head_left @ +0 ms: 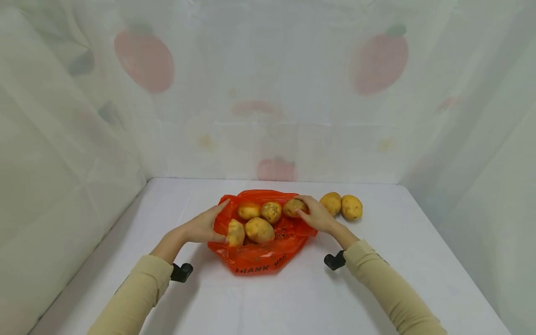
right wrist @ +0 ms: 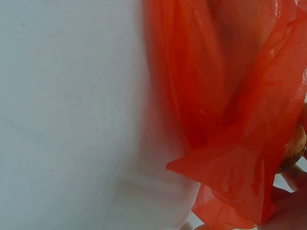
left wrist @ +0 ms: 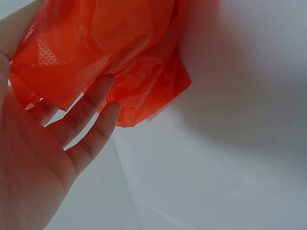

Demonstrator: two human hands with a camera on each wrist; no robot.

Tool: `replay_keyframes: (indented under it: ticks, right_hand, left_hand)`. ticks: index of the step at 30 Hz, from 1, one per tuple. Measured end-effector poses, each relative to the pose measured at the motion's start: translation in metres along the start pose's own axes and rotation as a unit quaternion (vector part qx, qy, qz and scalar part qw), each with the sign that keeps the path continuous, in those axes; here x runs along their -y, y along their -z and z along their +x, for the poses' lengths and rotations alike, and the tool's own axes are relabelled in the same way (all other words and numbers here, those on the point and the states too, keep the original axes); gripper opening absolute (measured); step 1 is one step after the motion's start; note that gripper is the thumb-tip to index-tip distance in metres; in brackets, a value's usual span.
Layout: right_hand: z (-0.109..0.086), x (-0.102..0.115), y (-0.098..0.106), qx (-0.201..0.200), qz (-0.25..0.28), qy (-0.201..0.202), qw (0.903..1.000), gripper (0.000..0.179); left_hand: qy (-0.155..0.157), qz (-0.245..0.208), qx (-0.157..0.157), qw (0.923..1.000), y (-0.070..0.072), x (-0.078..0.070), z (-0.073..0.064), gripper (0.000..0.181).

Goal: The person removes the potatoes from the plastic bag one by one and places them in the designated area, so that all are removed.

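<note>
A red plastic bag (head_left: 264,255) with dark lettering lies spread open on the table, with several potatoes (head_left: 259,230) inside. My right hand (head_left: 316,214) grips a potato (head_left: 293,208) at the bag's right side, thumb on its near face. In the right wrist view, red plastic covers much of that hand, and part of the potato (right wrist: 293,149) shows beside the fingers. My left hand (head_left: 205,225) is at the bag's left rim, thumb near the leftmost potato (head_left: 236,233). The left wrist view shows its fingers (left wrist: 91,141) spread and nearly straight against the red plastic.
Two more potatoes, one (head_left: 331,203) beside another (head_left: 351,207), lie on the white table (head_left: 259,307) just right of the bag. White curtains (head_left: 268,93) with faded fruit prints enclose the back and sides. A small black device (head_left: 182,272) sits at each wrist.
</note>
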State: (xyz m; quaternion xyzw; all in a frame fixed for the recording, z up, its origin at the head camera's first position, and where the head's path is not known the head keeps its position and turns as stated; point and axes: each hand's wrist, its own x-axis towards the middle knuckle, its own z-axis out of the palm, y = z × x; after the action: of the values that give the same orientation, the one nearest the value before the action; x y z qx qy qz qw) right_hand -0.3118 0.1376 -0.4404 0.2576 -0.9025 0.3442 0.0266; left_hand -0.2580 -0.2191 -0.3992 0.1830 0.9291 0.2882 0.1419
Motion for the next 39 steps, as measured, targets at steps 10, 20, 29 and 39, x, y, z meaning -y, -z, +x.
replay_keyframes:
  ticks: [10, 20, 29, 39]
  right_hand:
    - [-0.0026, 0.0025, 0.0041, -0.007, 0.011, -0.001, 0.9999, 0.043]
    - [-0.0073, 0.0075, 0.0070, -0.016, 0.027, -0.002, 0.9995, 0.041]
    - [-0.0087, 0.0058, 0.0086, -0.007, 0.061, 0.019, 0.9979, 0.041]
    - [-0.0101, 0.0023, 0.0089, 0.020, 0.095, 0.015, 0.9952, 0.039]
  left_hand:
    - [-0.003, -0.004, -0.002, 1.0000, 0.0016, -0.0014, -0.0002, 0.103]
    - [-0.007, -0.006, -0.004, 1.0000, 0.0012, -0.0008, -0.0008, 0.103]
    - [-0.002, -0.006, -0.005, 1.0000, 0.0014, -0.0012, -0.0013, 0.103]
    - [0.000, -0.007, -0.005, 1.0000, 0.0007, -0.0008, -0.0008, 0.103]
